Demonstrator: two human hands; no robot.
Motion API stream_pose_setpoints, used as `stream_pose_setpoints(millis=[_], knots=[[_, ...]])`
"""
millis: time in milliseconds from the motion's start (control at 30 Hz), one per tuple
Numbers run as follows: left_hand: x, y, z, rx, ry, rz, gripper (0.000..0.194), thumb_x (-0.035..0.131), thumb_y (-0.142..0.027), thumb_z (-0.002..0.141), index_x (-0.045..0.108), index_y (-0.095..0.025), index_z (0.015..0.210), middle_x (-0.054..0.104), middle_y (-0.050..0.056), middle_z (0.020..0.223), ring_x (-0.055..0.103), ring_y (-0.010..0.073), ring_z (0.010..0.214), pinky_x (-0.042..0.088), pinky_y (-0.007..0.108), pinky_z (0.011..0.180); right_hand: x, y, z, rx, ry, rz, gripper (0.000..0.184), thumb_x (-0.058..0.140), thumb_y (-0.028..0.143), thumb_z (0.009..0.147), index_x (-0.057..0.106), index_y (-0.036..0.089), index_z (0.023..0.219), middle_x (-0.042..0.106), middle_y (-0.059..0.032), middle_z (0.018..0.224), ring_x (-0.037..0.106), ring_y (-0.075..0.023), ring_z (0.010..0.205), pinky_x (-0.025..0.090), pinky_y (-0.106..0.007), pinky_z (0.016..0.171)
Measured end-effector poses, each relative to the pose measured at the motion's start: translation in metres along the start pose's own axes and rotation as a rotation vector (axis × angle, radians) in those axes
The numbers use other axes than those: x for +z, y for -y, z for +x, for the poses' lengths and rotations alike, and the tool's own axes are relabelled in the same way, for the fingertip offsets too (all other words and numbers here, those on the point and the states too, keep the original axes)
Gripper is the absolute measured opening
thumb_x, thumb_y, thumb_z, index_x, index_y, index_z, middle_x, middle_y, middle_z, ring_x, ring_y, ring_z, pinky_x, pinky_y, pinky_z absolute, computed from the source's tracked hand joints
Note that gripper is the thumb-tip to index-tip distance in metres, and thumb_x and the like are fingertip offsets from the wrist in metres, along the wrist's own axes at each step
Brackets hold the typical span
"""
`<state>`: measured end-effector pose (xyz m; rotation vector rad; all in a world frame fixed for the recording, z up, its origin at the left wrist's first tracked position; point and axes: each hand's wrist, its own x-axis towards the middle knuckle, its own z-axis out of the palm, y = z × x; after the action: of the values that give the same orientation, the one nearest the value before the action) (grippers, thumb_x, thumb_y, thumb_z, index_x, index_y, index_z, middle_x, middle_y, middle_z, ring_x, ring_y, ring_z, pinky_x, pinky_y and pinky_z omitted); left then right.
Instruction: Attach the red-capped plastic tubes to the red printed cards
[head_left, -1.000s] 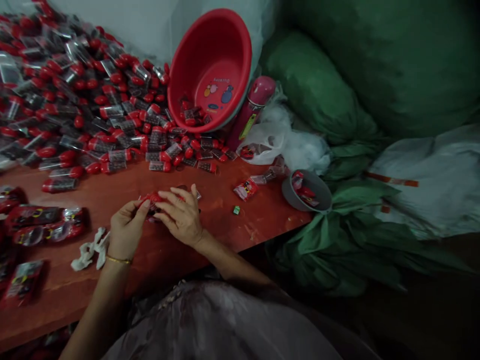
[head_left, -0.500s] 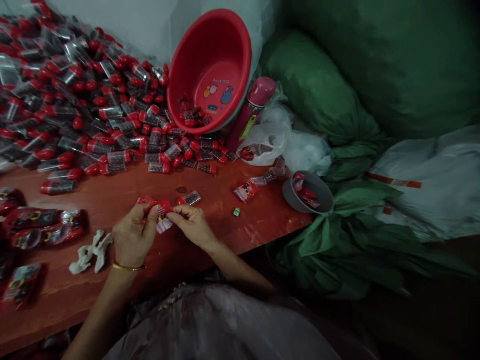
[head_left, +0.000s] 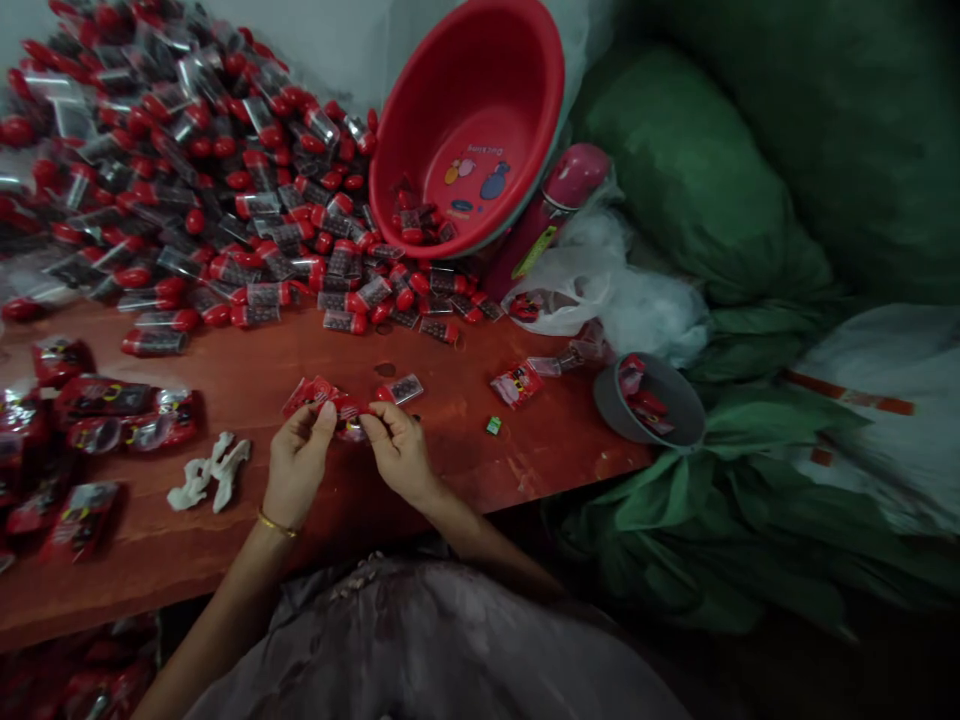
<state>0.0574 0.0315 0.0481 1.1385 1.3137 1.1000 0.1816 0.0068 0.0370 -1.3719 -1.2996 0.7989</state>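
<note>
Near the front edge of the table (head_left: pixel 469 465), your left hand (head_left: pixel 298 462) has thumb and fingers closed on a red packet (head_left: pixel 348 406); your right hand (head_left: pixel 403 455) pinches its right end. Just beyond your right hand: red-capped tube (head_left: pixel 402 388), lying flat. Toward far edge: heap of similar tubes (head_left: pixel 262 210), tilted red basin (head_left: pixel 450 110).

Wall (head_left: pixel 337 45): pale, behind the table. Table (head_left: pixel 480 465): reddish-brown top, surface scuffed and marked, front edge running obliquely upward to the right. Lighting: dim, uneven; lower right in deep shadow, floor detail indiscernible there.
</note>
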Motion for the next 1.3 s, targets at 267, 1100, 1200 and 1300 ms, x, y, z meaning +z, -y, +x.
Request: stream_pose_setpoints(millis=[267, 1100, 1200, 1300], knots=[[-0.007, 0.000, -0.008, -0.213, 0.065, -0.212, 0.036, 0.077, -0.041, 0.059, 0.073, -0.014, 0.082, 0.072, 0.005, 0.077, 0.061, 0.0128, 0.066, 0.050, 0.025, 0.069, 0.004, -0.005, -0.004, -0.081, 0.138, -0.269, 0.028, 0.038, 0.035, 0.091, 0.059, 0.021, 0.079, 0.062, -0.0015, 0.068, 0.054, -0.0140, 0.063, 0.041, -0.025, 0.063], [0.019, -0.014, 0.004, -0.426, -0.042, -0.386, 0.049, 0.083, -0.049, 0.039, 0.067, -0.012, 0.068, 0.065, 0.000, 0.059, 0.055, 0.0085, 0.048, 0.047, 0.020, 0.047, -0.092, -0.015, -0.021, -0.172, 0.137, -0.395, 0.033, 0.066, 0.032, 0.073, 0.058, 0.023, 0.103, 0.069, -0.0029, 0.094, 0.065, -0.0188, 0.083, 0.051, -0.031, 0.076], [0.024, -0.014, 0.001, -0.383, -0.025, -0.376, 0.049, 0.083, -0.049, 0.040, 0.068, -0.012, 0.069, 0.067, 0.002, 0.064, 0.057, 0.0097, 0.052, 0.047, 0.021, 0.050, -0.090, -0.005, -0.028, -0.198, 0.158, -0.387, 0.032, 0.066, 0.030, 0.072, 0.059, 0.023, 0.103, 0.069, -0.0030, 0.096, 0.066, -0.0189, 0.085, 0.052, -0.032, 0.078], [0.026, -0.012, -0.002, -0.304, -0.004, -0.359, 0.045, 0.081, -0.049, 0.044, 0.069, -0.012, 0.067, 0.068, 0.002, 0.064, 0.057, 0.0104, 0.054, 0.049, 0.023, 0.056, -0.083, -0.003, -0.028, -0.199, 0.157, -0.394, 0.031, 0.065, 0.029, 0.072, 0.059, 0.023, 0.102, 0.069, -0.0033, 0.096, 0.066, -0.0192, 0.086, 0.052, -0.033, 0.079]])
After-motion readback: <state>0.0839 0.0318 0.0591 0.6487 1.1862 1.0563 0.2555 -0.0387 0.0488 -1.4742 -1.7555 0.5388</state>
